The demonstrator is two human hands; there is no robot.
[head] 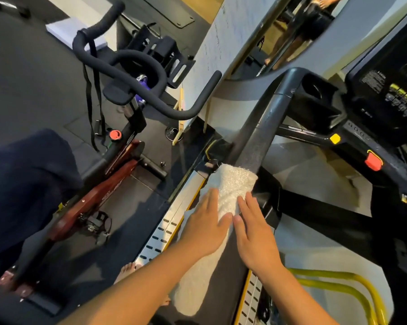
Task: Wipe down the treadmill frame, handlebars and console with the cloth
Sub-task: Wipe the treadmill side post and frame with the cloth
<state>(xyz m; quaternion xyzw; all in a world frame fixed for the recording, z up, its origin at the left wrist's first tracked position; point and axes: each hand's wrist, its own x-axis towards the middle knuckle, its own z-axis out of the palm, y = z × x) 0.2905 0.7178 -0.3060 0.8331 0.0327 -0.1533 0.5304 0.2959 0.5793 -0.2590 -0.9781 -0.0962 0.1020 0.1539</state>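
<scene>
The left hand (204,224) and the right hand (256,238) lie side by side, almost touching. Both are flat, with straight fingers pressing down on the white cloth (235,181). The cloth is draped over the black handlebar (261,137), which runs long and straight away from the fingertips, toward the console (385,95) ahead and to the right. The next wipe probably goes forward along the bar, and both hands are equally near it.
</scene>
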